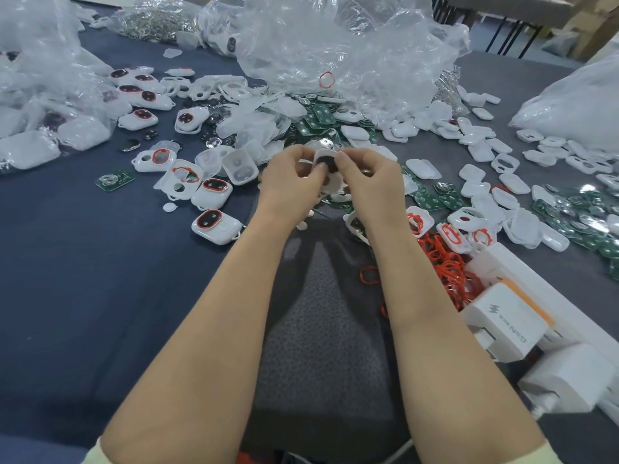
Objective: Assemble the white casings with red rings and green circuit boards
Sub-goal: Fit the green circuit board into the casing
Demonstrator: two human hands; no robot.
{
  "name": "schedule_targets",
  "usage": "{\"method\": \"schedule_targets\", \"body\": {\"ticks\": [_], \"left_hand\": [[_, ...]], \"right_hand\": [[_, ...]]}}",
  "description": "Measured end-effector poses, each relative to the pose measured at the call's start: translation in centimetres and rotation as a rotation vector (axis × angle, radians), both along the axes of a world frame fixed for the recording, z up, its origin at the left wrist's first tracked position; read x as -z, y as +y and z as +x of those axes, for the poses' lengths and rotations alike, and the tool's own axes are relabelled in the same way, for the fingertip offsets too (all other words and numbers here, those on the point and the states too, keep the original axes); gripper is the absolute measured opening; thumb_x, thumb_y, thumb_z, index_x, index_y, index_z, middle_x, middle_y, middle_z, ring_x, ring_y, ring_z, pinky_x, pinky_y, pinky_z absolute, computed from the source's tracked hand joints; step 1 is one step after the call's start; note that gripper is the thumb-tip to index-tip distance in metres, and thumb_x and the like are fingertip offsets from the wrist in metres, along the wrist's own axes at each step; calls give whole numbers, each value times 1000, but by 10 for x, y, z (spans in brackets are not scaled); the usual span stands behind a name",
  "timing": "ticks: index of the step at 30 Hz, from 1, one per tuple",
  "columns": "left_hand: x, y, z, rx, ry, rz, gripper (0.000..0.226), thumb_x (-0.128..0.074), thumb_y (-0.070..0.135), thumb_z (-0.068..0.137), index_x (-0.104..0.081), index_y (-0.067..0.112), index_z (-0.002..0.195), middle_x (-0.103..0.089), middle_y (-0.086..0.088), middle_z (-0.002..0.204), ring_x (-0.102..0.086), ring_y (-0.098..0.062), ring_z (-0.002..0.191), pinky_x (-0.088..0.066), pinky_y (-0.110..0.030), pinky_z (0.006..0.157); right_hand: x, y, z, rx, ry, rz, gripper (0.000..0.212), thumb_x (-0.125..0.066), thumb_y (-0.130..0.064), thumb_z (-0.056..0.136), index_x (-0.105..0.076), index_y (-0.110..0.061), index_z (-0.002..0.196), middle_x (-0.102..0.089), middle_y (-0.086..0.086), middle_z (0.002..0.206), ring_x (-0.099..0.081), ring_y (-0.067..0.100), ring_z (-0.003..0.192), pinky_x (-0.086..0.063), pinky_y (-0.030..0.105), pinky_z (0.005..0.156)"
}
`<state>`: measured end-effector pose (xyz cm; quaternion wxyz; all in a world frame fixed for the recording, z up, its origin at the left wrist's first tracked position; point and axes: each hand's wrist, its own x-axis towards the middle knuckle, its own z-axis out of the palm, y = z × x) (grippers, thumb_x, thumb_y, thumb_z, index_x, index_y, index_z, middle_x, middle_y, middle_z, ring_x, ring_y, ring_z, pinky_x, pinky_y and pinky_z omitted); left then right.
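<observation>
Left hand and right hand both pinch one white casing above the desk, long axis roughly 12-to-6, red rings at 4 o'clock nearer the right hand, green circuit boards at 12

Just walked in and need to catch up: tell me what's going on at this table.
A person pinches one white casing between the left hand and the right hand, working on it above the table. Ringed casings lie to the left and loose red rings to the right, with green circuit boards and clear bags beyond.
</observation>
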<state>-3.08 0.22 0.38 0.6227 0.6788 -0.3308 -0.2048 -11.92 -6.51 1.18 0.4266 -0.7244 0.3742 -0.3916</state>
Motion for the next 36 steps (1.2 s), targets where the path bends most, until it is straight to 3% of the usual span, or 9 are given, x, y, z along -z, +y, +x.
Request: {"method": "schedule_targets", "body": {"ticks": [5, 8, 11, 16, 21, 23, 26, 31, 36], "left_hand": [[-2, 6, 19, -295, 260, -180, 10, -59, 8, 92, -56, 17, 87, -66, -3, 78, -65, -12, 66, -56, -27, 64], [-2, 4, 20, -350, 368, -230, 18, -59, 7, 92, -55, 20, 80, -63, 0, 76, -63, -11, 66, -55, -22, 62], [-3, 2, 17, -321, 424, -245, 17, -58, 5, 93, -55, 16, 80, -61, -2, 76, -61, -8, 63, -51, -16, 55], [-3, 1, 14, -260, 477, -207, 1, -57, 7, 93, -57, 8, 92, -61, -3, 73, -57, -5, 42, -49, -22, 52], [-5, -1, 10, -170, 501, -191, 19, -55, 5, 91, -58, 3, 109, -64, -6, 84, -61, -7, 55, -52, -21, 61], [-5, -2, 7, -130, 466, -175, 18, -55, 2, 90, -58, 6, 108, -66, -6, 86, -63, -8, 62, -53, -19, 62], [-3, -3, 1, -81, 387, -170, 20, -58, 0, 90, -55, 9, 107, -66, -10, 95, -63, -14, 77, -54, -23, 73], [-2, -4, -3, -77, 288, -160, 22, -60, 0, 89, -55, 17, 102, -66, -9, 95, -63, -15, 80, -53, -31, 81], [0, -5, -5, -50, 306, -164, 25, -62, 5, 89, -58, 8, 113, -68, -14, 98, -65, -14, 81, -55, -28, 82]], "right_hand": [[-4, 6, -4, -148, 317, -239, 9, -65, -15, 84, -70, -16, 91, -63, -3, 82, -52, 7, 70, -38, 18, 68], [-1, 13, -1, -297, 626, -335, 15, -63, -13, 86, -73, -17, 96, -67, 3, 96, -58, 17, 87, -44, 25, 81], [2, 15, 3, -315, 714, -346, 16, -62, -14, 88, -71, -16, 100, -67, 8, 105, -60, 24, 100, -48, 33, 89], [10, 17, 9, -229, 649, -434, 14, -56, -16, 92, -67, -9, 97, -63, 13, 103, -56, 29, 98, -44, 36, 84], [3, 8, 4, -53, 139, -138, 9, -56, -10, 91, -60, -16, 86, -65, -1, 81, -61, 18, 79, -46, 10, 74], [-1, 4, 2, -41, -9, 5, 11, -59, -10, 90, -60, -20, 85, -68, 4, 86, -66, 21, 83, -54, 33, 85], [-2, 4, 0, -30, -50, -9, 9, -64, -10, 87, -64, -19, 84, -69, 4, 84, -66, 20, 83, -55, 43, 84], [-1, 2, 1, 17, -22, -150, 4, -66, -12, 86, -68, -15, 86, -65, -7, 76, -61, 8, 73, -51, 25, 75], [0, 8, 2, -8, 26, -291, 7, -64, -7, 86, -69, -8, 91, -69, 5, 86, -62, 14, 77, -46, 15, 73]]}}
